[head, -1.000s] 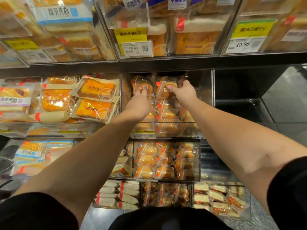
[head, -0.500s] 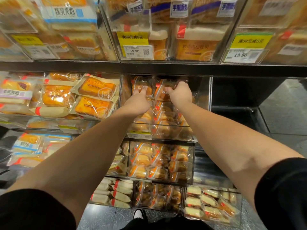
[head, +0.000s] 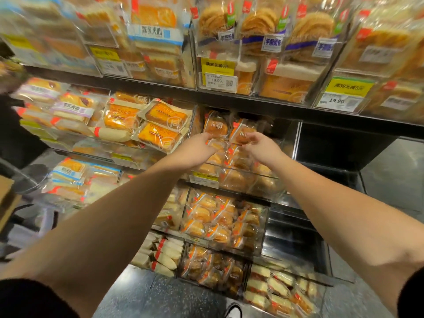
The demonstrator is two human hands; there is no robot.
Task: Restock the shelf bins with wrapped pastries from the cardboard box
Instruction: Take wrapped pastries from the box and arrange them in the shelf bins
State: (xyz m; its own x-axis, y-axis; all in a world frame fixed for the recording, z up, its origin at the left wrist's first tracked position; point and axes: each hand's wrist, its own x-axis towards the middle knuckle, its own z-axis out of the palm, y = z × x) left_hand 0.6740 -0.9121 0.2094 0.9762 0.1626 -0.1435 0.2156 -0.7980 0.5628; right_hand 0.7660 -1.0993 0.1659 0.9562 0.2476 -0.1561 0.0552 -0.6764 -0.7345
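Note:
Two orange-wrapped pastries stand upright at the back of a clear shelf bin (head: 243, 183): the left pastry (head: 216, 124) and the right pastry (head: 242, 133). More wrapped pastries are piled in the bin below them. My left hand (head: 196, 148) reaches in with its fingers stretched out, tips touching the lower edge of the left pastry. My right hand (head: 262, 146) is loosely curled, thumb and fingers apart, just under the right pastry. A corner of the brown cardboard box (head: 5, 198) shows at the far left edge.
A dark bin (head: 332, 154) lies to the right of the one I reach into. Lower bins (head: 220, 222) hold similar pastries. Flat cake packs (head: 160, 125) fill the bin on the left, bagged loaves and price tags (head: 216, 74) the shelf above. A blurred dark figure (head: 10, 134) stands at left.
Both hands have come down off the tops of the two upright pastries and drawn back slightly. The view has tilted upward and shows more of the top shelf.

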